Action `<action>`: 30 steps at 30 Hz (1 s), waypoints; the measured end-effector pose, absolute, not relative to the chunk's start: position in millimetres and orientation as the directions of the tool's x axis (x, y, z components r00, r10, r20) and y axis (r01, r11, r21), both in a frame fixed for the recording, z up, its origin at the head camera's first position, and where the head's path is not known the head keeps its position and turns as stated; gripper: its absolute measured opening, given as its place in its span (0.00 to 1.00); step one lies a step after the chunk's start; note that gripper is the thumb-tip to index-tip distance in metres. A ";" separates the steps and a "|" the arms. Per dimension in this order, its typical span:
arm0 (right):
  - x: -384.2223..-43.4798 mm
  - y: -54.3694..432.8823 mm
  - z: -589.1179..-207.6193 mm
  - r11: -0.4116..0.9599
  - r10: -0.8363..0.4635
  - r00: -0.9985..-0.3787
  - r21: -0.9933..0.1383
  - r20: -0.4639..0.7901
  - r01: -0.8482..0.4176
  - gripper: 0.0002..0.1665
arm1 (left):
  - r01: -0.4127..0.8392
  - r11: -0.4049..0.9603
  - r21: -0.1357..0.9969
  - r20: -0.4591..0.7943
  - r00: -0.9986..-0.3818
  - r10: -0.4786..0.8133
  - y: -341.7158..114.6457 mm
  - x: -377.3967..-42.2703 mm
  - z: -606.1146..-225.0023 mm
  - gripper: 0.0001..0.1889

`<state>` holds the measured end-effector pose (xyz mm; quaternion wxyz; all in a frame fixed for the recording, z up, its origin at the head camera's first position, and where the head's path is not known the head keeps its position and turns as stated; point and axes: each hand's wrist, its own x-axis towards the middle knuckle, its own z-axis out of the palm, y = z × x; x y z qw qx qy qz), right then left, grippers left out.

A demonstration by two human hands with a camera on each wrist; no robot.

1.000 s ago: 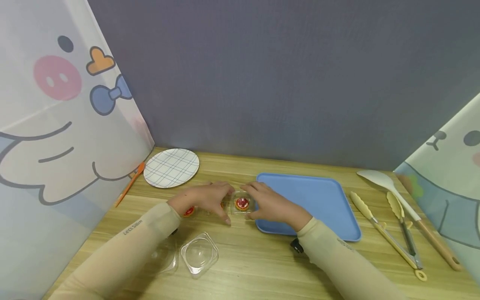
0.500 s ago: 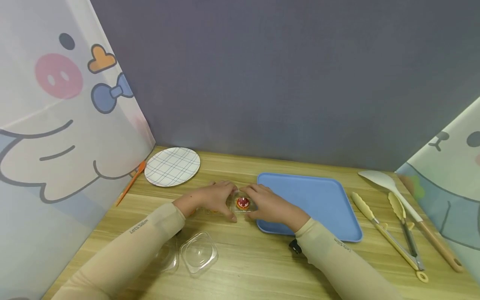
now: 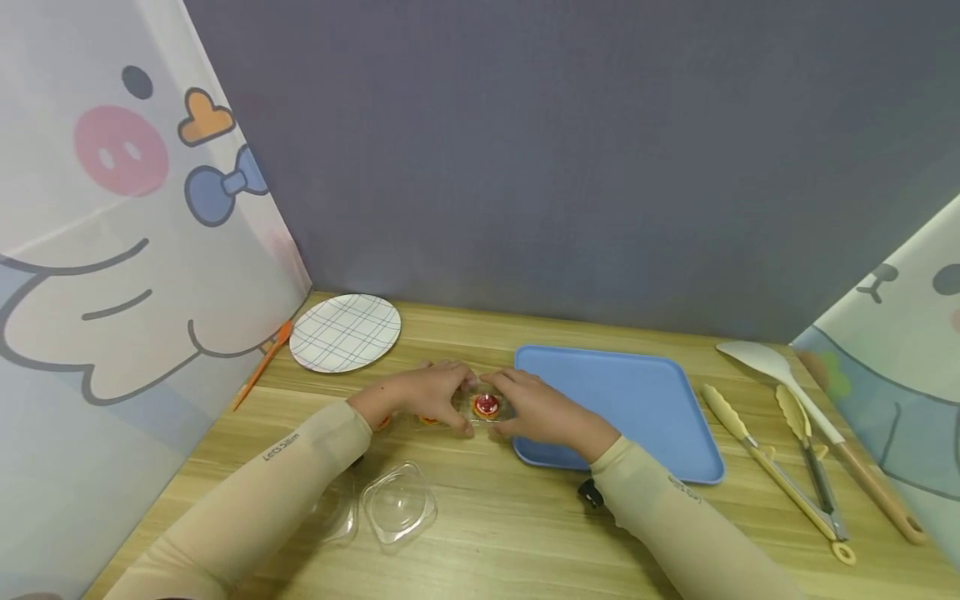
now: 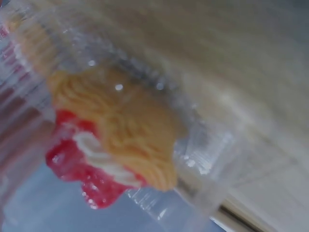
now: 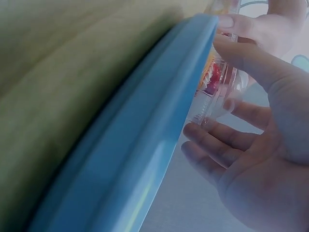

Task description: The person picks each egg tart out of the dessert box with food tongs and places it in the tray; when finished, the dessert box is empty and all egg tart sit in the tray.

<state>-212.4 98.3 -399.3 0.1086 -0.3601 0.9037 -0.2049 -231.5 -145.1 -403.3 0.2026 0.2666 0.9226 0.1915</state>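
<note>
In the head view a small tart (image 3: 486, 406) with a glossy red top sits in a clear plastic box (image 3: 480, 423). My left hand (image 3: 437, 395) grips the box's left side, thumb toward me and fingers at the back. From the right, my right hand (image 3: 542, 407) holds it the same way. The right wrist view shows red berries and white cream on the tart (image 5: 212, 78), with my right thumb and fingers around the lidded box. Two more tarts, one partly visible here (image 3: 428, 420), lie under my left hand and wrist.
A blue tray (image 3: 622, 404) lies right beside the box. Two clear lids, one here (image 3: 400, 504), lie near my left forearm. Behind are a checked plate (image 3: 345, 333) and an orange utensil (image 3: 262, 367). Yellow-tipped tongs (image 3: 780, 481) and a white long-handled spoon (image 3: 761, 360) lie at right.
My left hand has moved slightly right, closer to the box and my right hand. The box stays about where it was, and my right hand has barely moved.
</note>
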 end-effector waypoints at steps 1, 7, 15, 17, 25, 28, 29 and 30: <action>-213.2 98.6 -399.6 0.653 -0.697 -0.715 -0.453 -0.047 -0.607 0.48 | 0.413 0.783 0.465 -0.272 -0.775 0.570 -145.4 -231.8 -403.3 0.42; -219.1 101.2 -401.0 0.640 -0.702 -0.710 -0.491 -0.060 -0.591 0.48 | 0.402 0.783 0.475 -0.281 -0.774 0.568 -146.0 -231.4 -400.9 0.39; -223.1 104.2 -397.7 0.620 -0.702 -0.706 -0.563 -0.087 -0.547 0.47 | 0.399 0.780 0.481 -0.289 -0.768 0.572 -145.5 -231.3 -400.2 0.40; -223.4 104.5 -395.8 0.616 -0.705 -0.703 -0.567 -0.088 -0.547 0.47 | 0.400 0.781 0.480 -0.291 -0.767 0.572 -145.3 -231.5 -400.0 0.41; -223.8 108.3 -386.8 0.633 -0.693 -0.714 -0.557 -0.098 -0.538 0.47 | 0.394 0.787 0.476 -0.303 -0.766 0.566 -144.0 -233.5 -400.9 0.41; -220.9 111.3 -380.2 0.645 -0.678 -0.726 -0.566 -0.114 -0.513 0.47 | 0.397 0.787 0.473 -0.298 -0.768 0.567 -143.7 -234.3 -401.0 0.40; -219.4 112.4 -377.8 0.653 -0.669 -0.733 -0.566 -0.121 -0.503 0.47 | 0.399 0.786 0.472 -0.296 -0.768 0.568 -143.7 -234.4 -401.1 0.40; -217.8 113.6 -375.4 0.659 -0.662 -0.739 -0.565 -0.123 -0.496 0.48 | 0.399 0.785 0.473 -0.295 -0.768 0.568 -143.7 -234.5 -401.2 0.40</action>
